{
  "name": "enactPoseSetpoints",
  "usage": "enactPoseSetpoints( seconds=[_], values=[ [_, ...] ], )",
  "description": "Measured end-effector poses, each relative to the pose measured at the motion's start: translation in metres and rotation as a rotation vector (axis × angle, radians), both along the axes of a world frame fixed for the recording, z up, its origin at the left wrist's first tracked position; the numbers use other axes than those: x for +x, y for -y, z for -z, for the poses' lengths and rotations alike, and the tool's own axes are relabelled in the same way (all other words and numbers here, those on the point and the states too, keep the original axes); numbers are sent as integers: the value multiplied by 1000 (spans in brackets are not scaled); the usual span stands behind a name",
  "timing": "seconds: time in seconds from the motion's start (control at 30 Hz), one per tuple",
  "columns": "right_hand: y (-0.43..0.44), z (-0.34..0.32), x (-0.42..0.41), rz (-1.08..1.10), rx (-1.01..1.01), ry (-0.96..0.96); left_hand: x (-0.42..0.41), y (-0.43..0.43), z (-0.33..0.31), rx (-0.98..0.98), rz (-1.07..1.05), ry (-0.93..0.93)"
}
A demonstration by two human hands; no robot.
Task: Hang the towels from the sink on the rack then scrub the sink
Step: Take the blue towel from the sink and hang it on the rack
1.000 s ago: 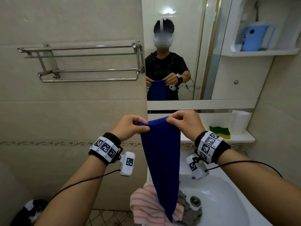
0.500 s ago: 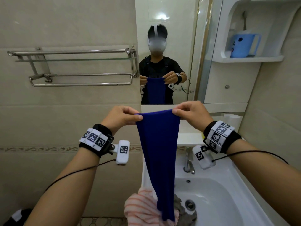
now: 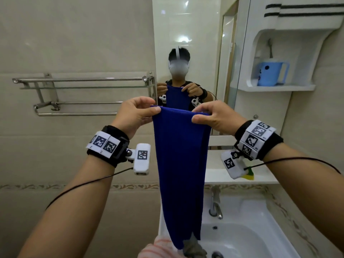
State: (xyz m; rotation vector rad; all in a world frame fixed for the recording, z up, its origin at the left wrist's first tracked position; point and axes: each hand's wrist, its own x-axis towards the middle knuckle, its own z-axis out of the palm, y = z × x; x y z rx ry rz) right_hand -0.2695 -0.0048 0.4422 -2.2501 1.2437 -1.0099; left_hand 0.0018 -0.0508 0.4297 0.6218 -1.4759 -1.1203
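Blue towel hangs pinched by both hands, left and right, above the sink.

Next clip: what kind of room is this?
A home bathroom, most likely: a white ceramic sink with a chrome tap, a wall mirror above it, and a steel towel rack on the beige tiled wall.

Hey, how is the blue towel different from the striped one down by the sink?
The blue towel is plain dark blue; the striped towel is pink and white. The blue towel hangs stretched long, pinched at its top corners by the left hand and right hand; the striped towel lies bunched at the sink edge, no hand on it. Neither is on the rack yet.
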Motion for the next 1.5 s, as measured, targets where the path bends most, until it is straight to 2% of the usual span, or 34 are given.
enactPoseSetpoints(
  seconds=[0.13,0.3,0.4,0.57,0.87,0.97,1.13,1.3,1.5],
  values=[
    [1,-2,-4,-54,29,26,4,-3,-3,-24,-5,5],
    [8,3,1,-52,105,215,7,-11,-9,-43,-4,48],
    [8,7,8,-51,28,322,10,-13,-9,-57,-28,44],
    [8,13,12,-46,-147,219,15,-18,-8,-69,-73,48],
    [13,33,11,-170,-311,111,14,-33,-8,-57,-138,68],
    [19,41,14,-113,-410,27,18,-39,-7,-44,-141,136],
    [29,52,18,-90,-445,-67,14,-45,-2,-41,-220,280],
    [31,60,25,-166,-342,-33,24,-51,0,-32,-217,342],
    [39,55,43,-274,-137,229,48,-44,5,-6,-277,292]
  ],
)
